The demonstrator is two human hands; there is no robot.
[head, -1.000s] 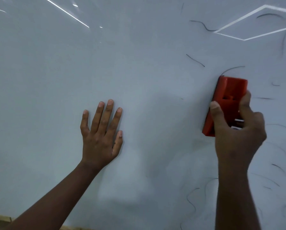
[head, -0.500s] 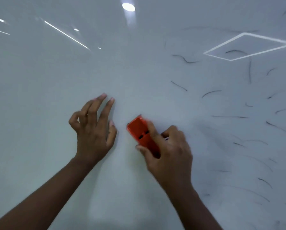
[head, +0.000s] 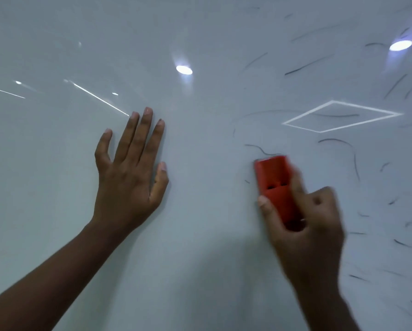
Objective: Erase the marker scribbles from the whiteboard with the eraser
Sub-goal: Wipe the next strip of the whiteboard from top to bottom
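A white whiteboard (head: 200, 259) fills the whole view. Thin black marker scribbles (head: 305, 64) are scattered over its right part. My right hand (head: 305, 232) grips a red eraser (head: 275, 185) between thumb and fingers and holds it flat against the board, just below a wavy scribble (head: 260, 149). The right hand is blurred by motion. My left hand (head: 128, 168) rests flat on the board at centre left, fingers straight and spread, holding nothing.
The board's left half shows no marks, only bright reflections of ceiling lights (head: 184, 70) and a reflected diamond-shaped light outline (head: 341, 117). More short scribbles (head: 401, 243) run down the right edge.
My right hand has swept the eraser from beside the left hand back to the right and turned it upright. My left hand went from curled fingers to flat on the board. The view shifted upward.
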